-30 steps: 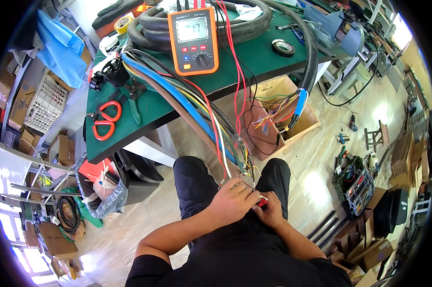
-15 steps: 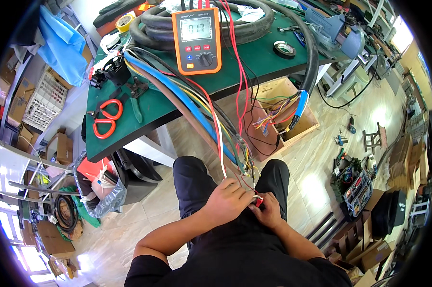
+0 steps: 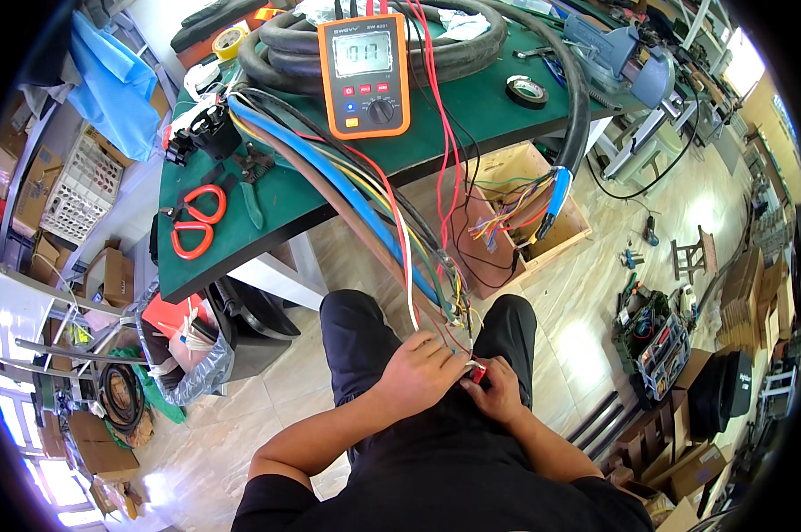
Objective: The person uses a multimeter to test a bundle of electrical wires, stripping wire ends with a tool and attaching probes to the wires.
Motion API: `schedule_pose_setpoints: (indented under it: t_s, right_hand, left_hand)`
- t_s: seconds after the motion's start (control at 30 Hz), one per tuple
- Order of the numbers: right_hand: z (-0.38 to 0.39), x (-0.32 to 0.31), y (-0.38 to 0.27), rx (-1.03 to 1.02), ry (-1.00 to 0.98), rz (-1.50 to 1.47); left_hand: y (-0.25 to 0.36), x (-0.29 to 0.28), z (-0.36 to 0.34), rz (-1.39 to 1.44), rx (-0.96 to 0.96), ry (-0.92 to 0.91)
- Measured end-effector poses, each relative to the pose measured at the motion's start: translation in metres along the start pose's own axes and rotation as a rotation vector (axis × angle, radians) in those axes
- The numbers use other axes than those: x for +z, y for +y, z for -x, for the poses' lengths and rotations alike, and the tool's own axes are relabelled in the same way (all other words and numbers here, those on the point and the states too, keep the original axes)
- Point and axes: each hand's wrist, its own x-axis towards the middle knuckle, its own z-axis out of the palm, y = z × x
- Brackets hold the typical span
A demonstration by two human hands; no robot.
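Observation:
Over my lap, my left hand is closed, its fingers pinching a white wire that comes down from the table. Close beside it, my right hand is closed on a small red clip, partly covered by the fingers. Thin wire ends bunch just above both hands, where a thick blue cable and a brown cable come down. On the table, an orange handheld meter has its display lit, with red test leads and black leads running from its top.
The green-topped table carries red-handled scissors, pliers, black tape, a coiled black cable and a blue vise. Below are a wooden box, a lined bin and a tool bag.

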Motion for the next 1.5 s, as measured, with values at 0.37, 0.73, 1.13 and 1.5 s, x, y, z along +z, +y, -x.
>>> schedule_pose_setpoints:
  t_s: [0.37,0.73,1.13,1.5]
  right_hand:
    - [-0.0008,-0.0004,-0.0012,0.02,-0.008,-0.006]
    - [-0.0014,-0.0021,-0.0029,0.025,-0.005,-0.004]
    - [-0.0005,-0.0011,-0.001,0.016,-0.007,-0.002]
    - [-0.0031,-0.0027,-0.0047,0.005,0.005,-0.005]
  left_hand:
    - [-0.0015,-0.0004,-0.0004,0.03,-0.016,0.0]
    - [-0.0018,0.0017,-0.0005,0.048,-0.03,0.002]
    - [-0.0029,0.0022,-0.0002,0.044,-0.036,0.004]
    - [-0.0037,0.005,0.0029,0.03,-0.053,-0.013]
